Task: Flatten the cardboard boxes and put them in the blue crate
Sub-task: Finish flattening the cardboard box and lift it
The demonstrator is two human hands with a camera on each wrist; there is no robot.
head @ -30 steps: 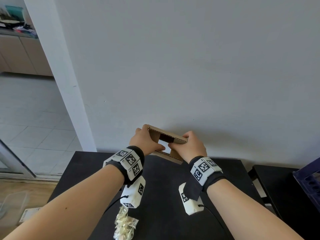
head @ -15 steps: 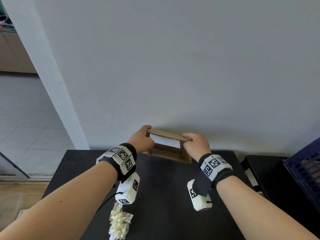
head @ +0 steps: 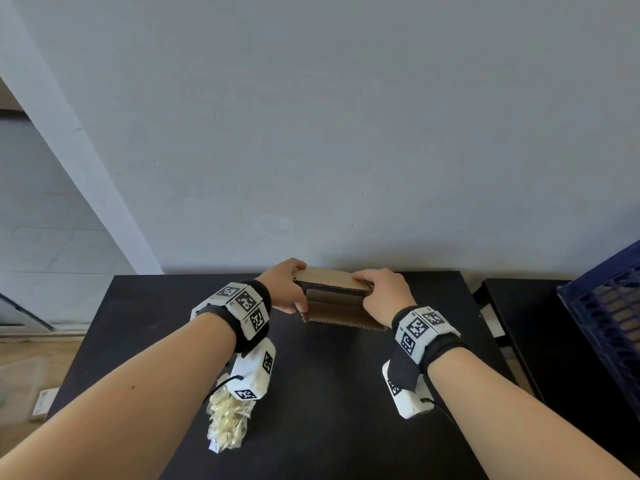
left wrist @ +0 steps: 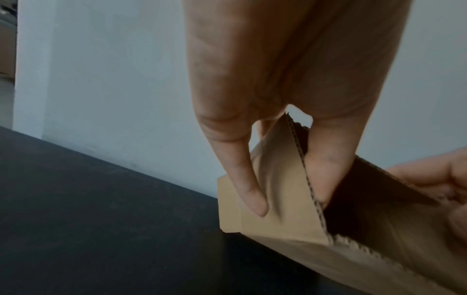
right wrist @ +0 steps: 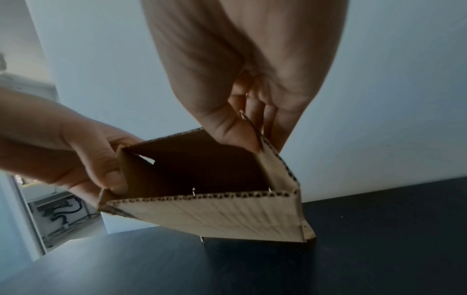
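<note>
A small brown cardboard box (head: 341, 308) is held just above the far part of the black table (head: 311, 393), its open end facing me. My left hand (head: 289, 289) pinches its left wall, thumb inside and fingers outside, as the left wrist view shows on the box (left wrist: 283, 217). My right hand (head: 382, 296) pinches the right wall (right wrist: 278, 169) the same way. The box (right wrist: 209, 213) is skewed into a squashed, slanted shape. The blue crate (head: 609, 313) stands at the right edge on a second dark table.
A crumpled packet of pale filler (head: 227, 422) lies on the table under my left forearm. A grey wall (head: 346, 133) rises right behind the table. A gap separates the black table from the side table (head: 540, 341) bearing the crate.
The box has come down from in front of the wall to just over the table and is pressed flatter. The view has tilted down and right, so more of the crate shows.
</note>
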